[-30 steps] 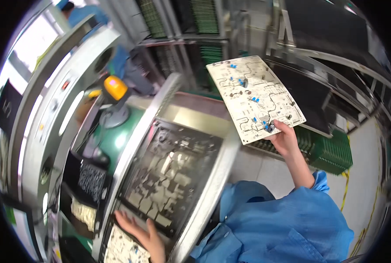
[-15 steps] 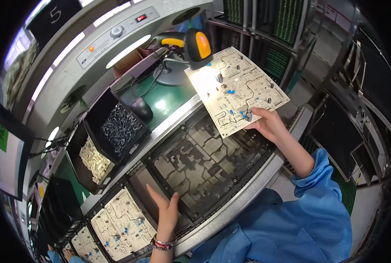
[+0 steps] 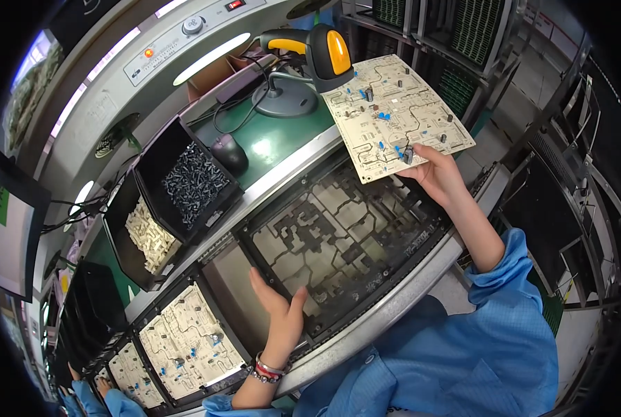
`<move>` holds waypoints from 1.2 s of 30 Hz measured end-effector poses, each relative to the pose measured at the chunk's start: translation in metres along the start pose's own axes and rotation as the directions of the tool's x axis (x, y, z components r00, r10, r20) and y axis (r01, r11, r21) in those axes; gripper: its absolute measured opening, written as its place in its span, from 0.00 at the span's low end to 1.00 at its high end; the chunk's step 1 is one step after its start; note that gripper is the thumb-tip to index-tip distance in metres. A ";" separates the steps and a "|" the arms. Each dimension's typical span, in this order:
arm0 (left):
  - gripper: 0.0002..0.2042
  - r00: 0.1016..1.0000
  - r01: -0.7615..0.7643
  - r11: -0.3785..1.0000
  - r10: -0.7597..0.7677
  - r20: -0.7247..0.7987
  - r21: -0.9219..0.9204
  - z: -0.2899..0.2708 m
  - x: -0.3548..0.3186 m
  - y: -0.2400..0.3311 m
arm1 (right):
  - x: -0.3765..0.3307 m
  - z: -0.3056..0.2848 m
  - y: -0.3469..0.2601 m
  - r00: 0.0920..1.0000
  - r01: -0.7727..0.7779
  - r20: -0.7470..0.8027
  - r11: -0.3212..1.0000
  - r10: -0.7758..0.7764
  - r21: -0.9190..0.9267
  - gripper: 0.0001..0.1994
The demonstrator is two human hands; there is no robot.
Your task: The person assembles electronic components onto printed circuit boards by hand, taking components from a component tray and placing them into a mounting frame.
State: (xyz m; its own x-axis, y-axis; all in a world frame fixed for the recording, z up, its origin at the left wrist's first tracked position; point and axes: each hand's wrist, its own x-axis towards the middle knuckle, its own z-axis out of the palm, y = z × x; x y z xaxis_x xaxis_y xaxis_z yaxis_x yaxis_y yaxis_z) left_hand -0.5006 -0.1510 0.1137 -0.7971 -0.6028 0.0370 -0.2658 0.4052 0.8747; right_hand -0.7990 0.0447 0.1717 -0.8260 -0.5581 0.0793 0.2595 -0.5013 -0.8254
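Note:
My right hand (image 3: 436, 174) grips the near edge of a cream circuit board (image 3: 394, 111), thumb on top beside a dark component. The board is tilted below the head of a yellow and black barcode scanner (image 3: 328, 57) on a round stand. On its face sit blue and dark components. Below the board lies a dark carrier frame (image 3: 317, 240) with many cut-out pockets. My left hand (image 3: 283, 313) rests at this frame's left edge, thumb and fingers apart, holding nothing. Further left, another populated circuit board (image 3: 189, 340) lies in its own frame.
Behind the frames stand a black bin of dark small parts (image 3: 196, 184) and a bin of cream connectors (image 3: 150, 236). A computer mouse (image 3: 228, 153) lies on the green mat (image 3: 276, 142). At the lower left, another person's hands (image 3: 103, 386) reach toward a third board.
The bright scanner light on the board has gone. My view has shifted; the board still sits below the scanner in my right hand. My left hand stays open by the frame's edge.

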 end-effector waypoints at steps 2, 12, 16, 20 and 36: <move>0.47 0.999 -0.035 0.999 0.035 -0.004 -0.001 0.005 0.000 -0.003 | -0.007 -0.002 -0.004 0.999 -0.032 -0.030 0.999 0.032 -0.004 0.24; 0.28 0.969 0.194 0.757 -0.049 0.242 -0.624 -0.022 0.007 0.034 | -0.085 -0.008 -0.043 0.934 -0.355 0.085 0.922 0.346 0.156 0.34; 0.26 0.787 0.608 0.511 -0.283 0.549 -0.608 -0.028 -0.004 0.051 | -0.083 0.020 -0.030 0.877 -0.395 -0.156 0.866 0.455 0.306 0.28; 0.34 0.872 0.483 0.471 -0.190 0.450 -0.738 -0.033 -0.003 0.046 | -0.049 -0.059 -0.023 0.896 -0.443 -0.042 0.895 0.441 -0.053 0.27; 0.41 0.988 0.094 0.768 0.008 0.156 -0.634 -0.061 -0.026 0.037 | -0.030 -0.015 0.003 0.956 -0.214 0.089 0.873 0.279 -0.439 0.33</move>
State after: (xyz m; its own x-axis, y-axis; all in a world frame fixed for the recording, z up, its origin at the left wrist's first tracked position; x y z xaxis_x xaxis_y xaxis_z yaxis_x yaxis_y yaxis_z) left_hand -0.4566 -0.1628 0.1743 -0.8743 -0.4844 -0.0318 0.0645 -0.1809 0.9814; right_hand -0.7808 0.0698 0.1581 -0.6732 -0.7320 -0.1047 0.1836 -0.0283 -0.9826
